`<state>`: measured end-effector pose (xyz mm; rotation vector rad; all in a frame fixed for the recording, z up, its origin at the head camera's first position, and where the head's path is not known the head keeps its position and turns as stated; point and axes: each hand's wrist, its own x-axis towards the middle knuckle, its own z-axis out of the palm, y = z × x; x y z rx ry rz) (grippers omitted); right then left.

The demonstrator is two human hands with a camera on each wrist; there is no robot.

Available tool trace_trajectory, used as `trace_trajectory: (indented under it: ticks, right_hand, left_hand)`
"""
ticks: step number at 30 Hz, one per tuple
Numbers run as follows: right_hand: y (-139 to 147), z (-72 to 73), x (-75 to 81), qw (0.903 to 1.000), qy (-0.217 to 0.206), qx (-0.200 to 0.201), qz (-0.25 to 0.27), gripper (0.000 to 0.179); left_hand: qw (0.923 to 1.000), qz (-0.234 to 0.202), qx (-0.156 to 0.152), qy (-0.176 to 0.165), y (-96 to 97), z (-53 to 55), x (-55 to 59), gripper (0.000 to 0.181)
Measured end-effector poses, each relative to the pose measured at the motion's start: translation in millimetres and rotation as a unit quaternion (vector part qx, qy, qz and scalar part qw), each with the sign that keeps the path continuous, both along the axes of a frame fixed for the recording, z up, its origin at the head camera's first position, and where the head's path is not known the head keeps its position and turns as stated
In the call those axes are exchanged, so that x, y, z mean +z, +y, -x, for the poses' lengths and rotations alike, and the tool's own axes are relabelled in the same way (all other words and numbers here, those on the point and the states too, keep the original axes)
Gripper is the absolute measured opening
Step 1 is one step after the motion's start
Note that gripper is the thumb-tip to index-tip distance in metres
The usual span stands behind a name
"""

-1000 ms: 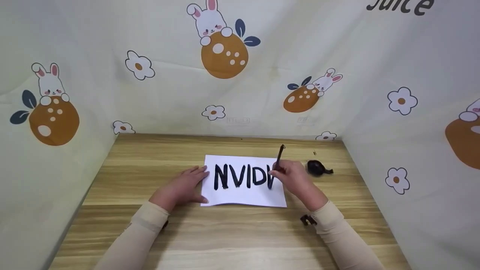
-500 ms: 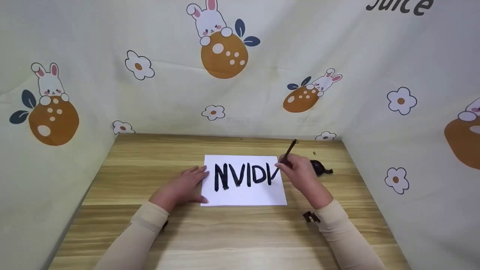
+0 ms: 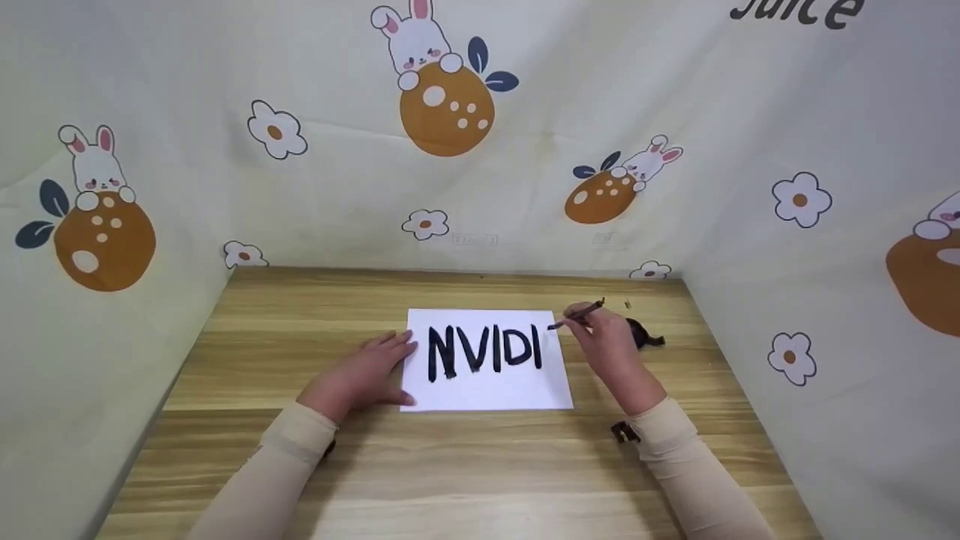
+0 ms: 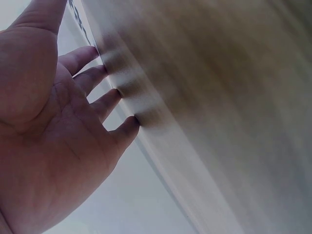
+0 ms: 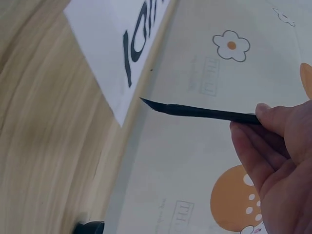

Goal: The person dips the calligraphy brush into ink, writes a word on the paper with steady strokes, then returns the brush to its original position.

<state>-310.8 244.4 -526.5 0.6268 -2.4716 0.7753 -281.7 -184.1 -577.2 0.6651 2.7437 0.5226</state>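
A white sheet of paper (image 3: pixel 480 394) lies on the wooden table with the thick black letters "NVIDI" (image 3: pixel 517 349) on it. My left hand (image 3: pixel 371 371) rests along the sheet's left edge, fingers spread and fairly straight; in the left wrist view that hand (image 4: pixel 73 117) touches the surface with its fingertips. My right hand (image 3: pixel 604 341) pinches a black calligraphy brush (image 5: pixel 200 112) between thumb and fingers. The brush is tilted, its dark pointed tip overlapping the sheet's upper right edge in the head view, just right of the last letter.
A small black rounded container with a spout-like handle (image 3: pixel 651 339) sits behind the right hand, partly hidden by it. Printed cloth walls (image 3: pixel 337 202) enclose the wooden table (image 3: pixel 480 472) at the back and both sides. A tiny dark speck (image 3: pixel 628 304) lies near the back right.
The right hand has moved right and up, off the last letter, and the brush has tipped over from near upright to a flatter slant. The left hand stays at the sheet's edge.
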Motion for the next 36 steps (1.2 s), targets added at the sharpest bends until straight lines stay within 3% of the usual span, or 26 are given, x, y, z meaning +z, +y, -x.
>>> trace_trajectory:
  ticks: [8,16,26,36]
  right_hand:
    - [0,3.1,-11.2,0.9988,0.031,0.013,-0.037,0.011]
    - [-2,4.8,-18.1,0.9979,0.054,0.027,-0.023,0.014]
    - [-3,4.0,-19.5,0.9985,0.033,0.023,-0.037,0.011]
    - [-3,0.7,-20.0,0.9986,0.013,0.039,-0.033,0.013]
  left_hand:
    - [1.0,-0.001,-0.002,0.005,-0.4,-1.3,2.1,0.106]
    - [1.0,0.006,-0.001,0.007,-0.3,-0.9,0.5,0.107]
    - [1.0,0.007,0.003,-0.003,1.0,-0.6,1.7,0.107]
    - [0.9999,-0.006,-0.002,0.009,0.5,-0.3,0.0,0.108]
